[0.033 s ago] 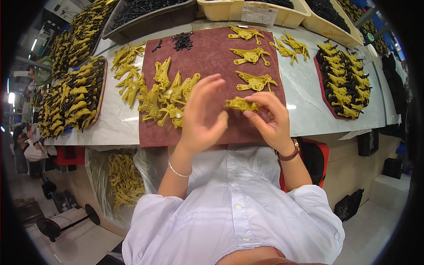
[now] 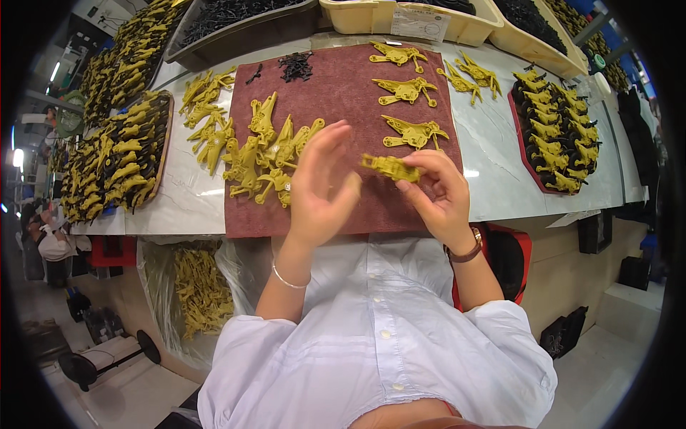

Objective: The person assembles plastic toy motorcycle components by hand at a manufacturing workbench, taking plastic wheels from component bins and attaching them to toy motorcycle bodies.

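Observation:
My right hand (image 2: 441,191) pinches a yellow plastic part (image 2: 389,168) between thumb and fingers, held above the red cloth (image 2: 343,93). Facing it from the left, my left hand (image 2: 321,189) is raised with thumb and fingers apart, holding nothing and not touching the part. Just left of that hand lies a loose pile of yellow plastic parts (image 2: 246,161) on the cloth. Beyond my right hand, three similar parts lie in a column, the nearest being a yellow part (image 2: 414,132). Small black pieces (image 2: 295,66) sit in a heap at the cloth's far left.
Yellow-and-black assemblies fill a tray (image 2: 170,143) at left and a red tray (image 2: 520,136) at right. Bins of black pieces, including a dark bin (image 2: 250,36) and a cream bin (image 2: 486,28), line the back. Below the table edge, a plastic bag (image 2: 161,286) holds more yellow parts.
My left hand has shifted slightly left, away from the held part. In my right hand the yellow part has tilted a little; my grip on it stays.

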`<action>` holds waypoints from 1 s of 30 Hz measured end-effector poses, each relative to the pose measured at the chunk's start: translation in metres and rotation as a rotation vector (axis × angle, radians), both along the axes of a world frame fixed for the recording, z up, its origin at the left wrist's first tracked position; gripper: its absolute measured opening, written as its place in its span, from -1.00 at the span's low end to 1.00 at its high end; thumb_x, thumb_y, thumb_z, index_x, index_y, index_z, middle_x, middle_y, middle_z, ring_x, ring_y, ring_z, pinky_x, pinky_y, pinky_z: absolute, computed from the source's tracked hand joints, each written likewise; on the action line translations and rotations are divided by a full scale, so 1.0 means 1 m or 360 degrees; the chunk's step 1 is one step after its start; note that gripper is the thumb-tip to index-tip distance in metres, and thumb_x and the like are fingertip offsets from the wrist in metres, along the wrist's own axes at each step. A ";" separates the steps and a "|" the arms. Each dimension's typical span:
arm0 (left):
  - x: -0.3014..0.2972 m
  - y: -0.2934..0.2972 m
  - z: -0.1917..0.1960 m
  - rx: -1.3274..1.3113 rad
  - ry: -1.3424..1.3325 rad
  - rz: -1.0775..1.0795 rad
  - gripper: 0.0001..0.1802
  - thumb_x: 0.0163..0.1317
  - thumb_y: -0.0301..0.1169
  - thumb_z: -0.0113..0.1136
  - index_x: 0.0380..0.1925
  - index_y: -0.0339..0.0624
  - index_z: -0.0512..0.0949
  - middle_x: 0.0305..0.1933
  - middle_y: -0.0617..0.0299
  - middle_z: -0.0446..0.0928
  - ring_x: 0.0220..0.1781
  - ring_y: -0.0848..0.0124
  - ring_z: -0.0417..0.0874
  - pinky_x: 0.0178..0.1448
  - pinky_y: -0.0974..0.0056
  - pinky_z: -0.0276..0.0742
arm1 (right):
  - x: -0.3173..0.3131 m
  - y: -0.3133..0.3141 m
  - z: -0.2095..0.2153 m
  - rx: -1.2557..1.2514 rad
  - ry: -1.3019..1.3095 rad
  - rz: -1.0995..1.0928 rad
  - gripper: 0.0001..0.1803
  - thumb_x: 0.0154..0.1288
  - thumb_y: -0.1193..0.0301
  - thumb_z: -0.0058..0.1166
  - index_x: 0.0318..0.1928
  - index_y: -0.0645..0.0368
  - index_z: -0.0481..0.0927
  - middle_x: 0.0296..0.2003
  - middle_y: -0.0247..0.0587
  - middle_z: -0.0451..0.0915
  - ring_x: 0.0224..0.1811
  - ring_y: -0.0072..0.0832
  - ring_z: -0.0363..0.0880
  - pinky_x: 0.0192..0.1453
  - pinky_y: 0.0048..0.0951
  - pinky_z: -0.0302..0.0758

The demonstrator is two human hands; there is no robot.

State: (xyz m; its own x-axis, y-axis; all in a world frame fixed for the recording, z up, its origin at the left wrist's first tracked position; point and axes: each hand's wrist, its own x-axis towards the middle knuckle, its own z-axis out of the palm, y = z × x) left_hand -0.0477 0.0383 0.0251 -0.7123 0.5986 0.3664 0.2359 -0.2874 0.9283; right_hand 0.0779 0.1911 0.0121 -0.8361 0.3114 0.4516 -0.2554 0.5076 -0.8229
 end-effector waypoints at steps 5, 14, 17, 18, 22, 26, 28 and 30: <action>0.004 -0.004 -0.011 -0.0026 -0.0922 -0.0132 -0.53 0.34 -0.46 0.12 0.21 -0.33 0.30 0.27 0.05 0.37 0.22 0.27 0.50 0.27 0.17 0.46 | 0.004 -0.032 -0.006 -0.0679 0.0328 -0.0200 -0.71 0.12 0.66 0.25 -0.16 0.25 0.47 -0.04 -0.06 0.50 -0.06 -0.47 0.58 0.04 -0.47 0.55; 0.014 0.001 -0.011 0.0075 -0.1040 -0.0272 -0.71 0.35 -0.44 0.12 0.02 -0.33 0.42 0.02 0.07 0.54 0.01 0.22 0.65 0.05 0.20 0.64 | 0.019 -0.026 -0.005 0.0139 0.0129 -0.0123 -0.60 -0.03 0.59 0.23 -0.09 0.27 0.52 -0.15 -0.02 0.61 -0.19 -0.21 0.65 -0.11 -0.35 0.58; 0.018 0.001 -0.018 -0.0034 -0.0912 -0.0304 -0.75 0.42 -0.41 0.00 0.01 -0.30 0.37 0.02 0.07 0.55 0.02 0.31 0.64 0.06 0.27 0.60 | 0.017 -0.028 0.001 0.0572 0.0062 -0.0119 -0.52 -0.01 0.62 0.20 0.02 0.30 0.51 -0.16 0.00 0.62 -0.18 -0.18 0.65 -0.13 -0.32 0.59; 0.019 0.002 -0.021 -0.0111 -0.0814 -0.0303 -0.77 0.44 -0.38 -0.04 -0.01 -0.28 0.34 0.02 0.07 0.54 -0.01 0.37 0.63 0.04 0.31 0.58 | 0.018 -0.030 -0.001 0.0660 0.0024 -0.0146 -0.51 0.02 0.62 0.18 0.05 0.32 0.50 -0.17 0.02 0.62 -0.18 -0.16 0.64 -0.12 -0.29 0.59; 0.027 0.005 -0.029 -0.0384 -0.0469 -0.0184 -0.81 0.48 -0.37 -0.21 -0.04 -0.23 0.27 -0.12 0.13 0.54 -0.16 0.50 0.55 -0.04 0.37 0.51 | 0.020 -0.035 -0.005 0.0666 -0.0010 -0.0272 -0.53 0.02 0.62 0.16 0.03 0.34 0.50 -0.14 0.04 0.61 -0.16 -0.16 0.64 -0.14 -0.32 0.59; 0.042 0.013 -0.036 -0.0200 -0.0677 -0.0036 -0.83 0.46 -0.41 -0.26 -0.07 -0.23 0.27 -0.19 0.10 0.51 -0.29 0.50 0.50 -0.17 0.36 0.48 | 0.026 -0.024 -0.003 0.0264 -0.0114 -0.0299 -0.72 0.28 0.57 0.00 -0.01 0.40 0.51 -0.27 0.01 0.67 -0.36 -0.32 0.70 -0.30 -0.45 0.60; 0.043 0.012 -0.035 -0.0035 -0.0648 -0.0029 -0.85 0.45 -0.45 -0.27 -0.07 -0.22 0.27 -0.17 0.14 0.51 -0.26 0.54 0.47 -0.20 0.40 0.46 | 0.028 -0.018 -0.009 -0.0449 -0.0174 -0.0400 -0.72 0.49 0.46 -0.19 -0.04 0.43 0.51 -0.38 -0.07 0.70 -0.49 -0.50 0.70 -0.36 -0.54 0.60; 0.043 0.014 -0.027 -0.0113 -0.0651 -0.0037 -0.86 0.45 -0.46 -0.25 -0.08 -0.22 0.26 -0.18 0.17 0.50 -0.23 0.56 0.47 -0.20 0.39 0.47 | 0.034 -0.004 -0.001 -0.0606 -0.0096 -0.0423 -0.69 0.51 0.43 -0.21 0.02 0.43 0.50 -0.34 -0.09 0.69 -0.35 -0.48 0.70 -0.22 -0.54 0.60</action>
